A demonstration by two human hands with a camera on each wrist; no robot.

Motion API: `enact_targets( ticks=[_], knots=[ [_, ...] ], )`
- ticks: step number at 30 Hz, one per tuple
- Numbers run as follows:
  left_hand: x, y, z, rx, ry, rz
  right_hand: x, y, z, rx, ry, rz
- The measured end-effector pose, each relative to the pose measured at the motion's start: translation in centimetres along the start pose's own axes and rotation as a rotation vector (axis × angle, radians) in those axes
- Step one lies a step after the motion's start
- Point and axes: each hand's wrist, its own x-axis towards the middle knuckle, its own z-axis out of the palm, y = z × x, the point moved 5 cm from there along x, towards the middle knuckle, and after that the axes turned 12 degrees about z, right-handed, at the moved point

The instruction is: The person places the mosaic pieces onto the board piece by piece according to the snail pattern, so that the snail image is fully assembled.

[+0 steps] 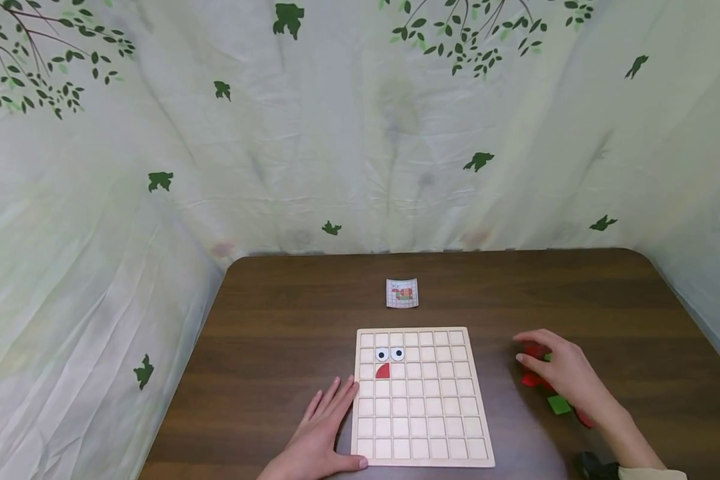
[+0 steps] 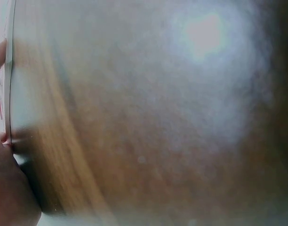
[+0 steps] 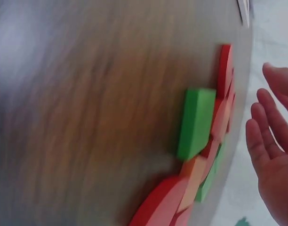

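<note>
A pale wooden grid board [image 1: 417, 408] lies on the table. Two eye tiles [image 1: 390, 355] sit side by side in its upper left cells, with a red quarter-round tile [image 1: 383, 371] just below. My left hand [image 1: 319, 440] rests against the board's left edge, fingers straight and thumb at the near corner. Over a loose pile of tiles on the right, my right hand [image 1: 567, 373] hovers with fingers loosely bent and nothing between them. The pile has a green square tile [image 1: 559, 405], red tiles [image 1: 531, 379] and an orange tile [image 3: 193, 181]; the hand partly covers it in the head view.
A small picture card [image 1: 402, 293] with a colourful figure on a grid lies beyond the board. The brown wooden table [image 1: 276, 333] ends at the back against a pale cloth [image 1: 360, 133] printed with leaves. A black band [image 1: 600, 465] is by my right wrist.
</note>
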Motion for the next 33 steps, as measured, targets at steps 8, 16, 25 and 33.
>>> enact_targets(
  ticks=[8,16,25,33],
  knots=[
    [0.0,0.0,0.0,0.006,0.002,0.003,0.1,2.0,-0.9,-0.020,-0.042,0.005],
    [0.1,-0.1,0.1,-0.018,-0.015,-0.023,0.8,2.7,-0.9,-0.070,-0.049,-0.029],
    [0.1,0.1,0.0,-0.009,-0.010,-0.007,1.5,2.5,-0.7,-0.117,-0.069,-0.052],
    [0.0,0.1,0.0,-0.005,-0.010,-0.010,1.6,2.1,-0.5,-0.116,-0.081,-0.073]
  ],
)
